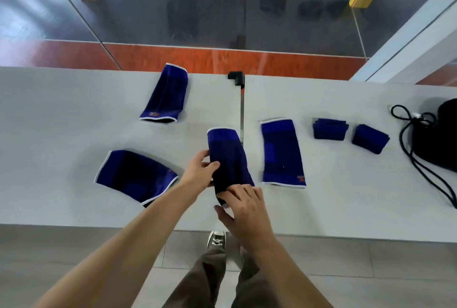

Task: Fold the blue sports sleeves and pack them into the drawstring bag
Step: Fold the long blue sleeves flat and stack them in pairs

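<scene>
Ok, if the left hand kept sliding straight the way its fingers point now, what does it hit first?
The left hand points right, its fingers already on the sleeve being folded. Past that, the next thing in line looks like the flat sleeve across the table seam, though depth is hard to judge.

One head-worn camera looks steeply down (wide-angle) at the white table close below.

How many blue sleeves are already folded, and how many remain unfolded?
2 folded, beside the black drawstring bag. 4 unfolded: far left, near left, in both hands, right of centre. The bag may hide more.
</scene>
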Tool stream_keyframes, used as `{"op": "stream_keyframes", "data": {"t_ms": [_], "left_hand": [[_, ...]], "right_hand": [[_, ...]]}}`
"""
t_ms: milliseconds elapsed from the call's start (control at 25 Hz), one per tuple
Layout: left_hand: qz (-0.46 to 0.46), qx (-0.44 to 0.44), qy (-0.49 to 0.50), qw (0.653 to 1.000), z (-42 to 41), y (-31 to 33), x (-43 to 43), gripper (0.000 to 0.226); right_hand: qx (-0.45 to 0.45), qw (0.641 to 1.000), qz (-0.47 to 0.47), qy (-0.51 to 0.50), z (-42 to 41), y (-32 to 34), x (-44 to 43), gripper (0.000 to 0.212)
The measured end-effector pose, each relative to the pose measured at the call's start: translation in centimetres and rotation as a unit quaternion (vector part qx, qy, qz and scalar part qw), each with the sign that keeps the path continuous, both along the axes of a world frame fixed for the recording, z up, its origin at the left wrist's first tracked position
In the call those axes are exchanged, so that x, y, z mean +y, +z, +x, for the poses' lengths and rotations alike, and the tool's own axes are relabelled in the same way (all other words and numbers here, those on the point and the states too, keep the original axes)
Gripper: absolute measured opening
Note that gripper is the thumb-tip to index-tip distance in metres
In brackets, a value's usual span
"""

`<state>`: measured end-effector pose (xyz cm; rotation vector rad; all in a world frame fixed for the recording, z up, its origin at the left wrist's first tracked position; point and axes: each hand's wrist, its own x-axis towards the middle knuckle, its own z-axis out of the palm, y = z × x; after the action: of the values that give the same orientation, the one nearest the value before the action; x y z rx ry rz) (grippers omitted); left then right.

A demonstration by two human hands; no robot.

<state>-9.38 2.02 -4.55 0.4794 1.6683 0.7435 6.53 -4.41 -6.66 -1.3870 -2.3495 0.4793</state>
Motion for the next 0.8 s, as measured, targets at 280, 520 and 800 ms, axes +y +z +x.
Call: {"op": "stream_keyframes", "data": {"t_ms": [280,520,800], "left_hand": [[0.096,0.341,-0.222,0.909,-2.5,-1.6,0.7,0.045],[0.128,0.429,-0.335,0.829,-1.5,-3.0,3.4,0.051],[0.125,0.464,-0.326,0.814,-2.0,-4.4,3.0,0.038]], "right_hand": [[0.006,0.964,-0.157,-0.216,4.7,-2.6,-1.0,0.018],[0.0,0.95,-0.197,-0.242,4.1,-2.4,0.6,0.046],[-0.028,0.946,-0.211,-0.243,5.0,-3.6,0.7,0.018]]}}
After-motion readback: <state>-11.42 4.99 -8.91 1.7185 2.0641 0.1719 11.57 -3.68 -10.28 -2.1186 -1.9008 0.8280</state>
